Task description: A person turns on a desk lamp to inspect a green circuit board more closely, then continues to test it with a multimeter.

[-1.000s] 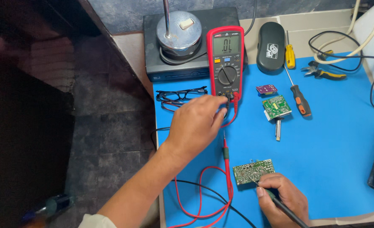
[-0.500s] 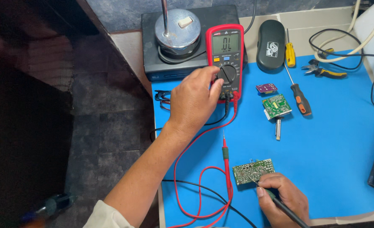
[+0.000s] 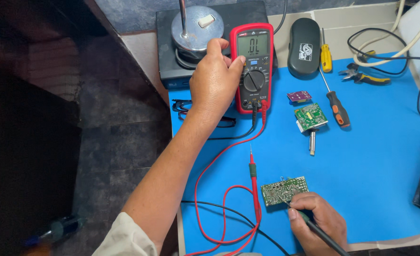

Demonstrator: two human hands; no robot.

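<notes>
Left hand grips multimeter edge; right hand pinches black probe on circuit board. Red probe lies unused beside it (measurement half set up).

The left arm stretches forward, bare forearm angled up from the sleeve, and the left hand curls against the left side of the multimeter, thumb on its face. The right hand rests nearer the body, below and right of the multimeter, fingers pinched closed.
</notes>
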